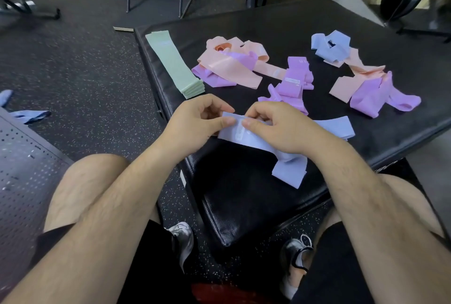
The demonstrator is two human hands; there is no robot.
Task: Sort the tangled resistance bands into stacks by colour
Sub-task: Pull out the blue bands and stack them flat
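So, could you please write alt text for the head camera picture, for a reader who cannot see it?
A seated person's left hand and right hand pinch a light blue band over a black mat. A neat stack of green bands lies at the mat's left edge; pink bands, purple bands and more blue bands lie tangled beyond the hands.

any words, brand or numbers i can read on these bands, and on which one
No text here can be read.
Blue band, pinched by the left hand and right hand: a row of small pale print, too blurred to read.
Purple band: faint letters at its far end and a white patch, both unreadable.
Pink band: a pale mark, unreadable.
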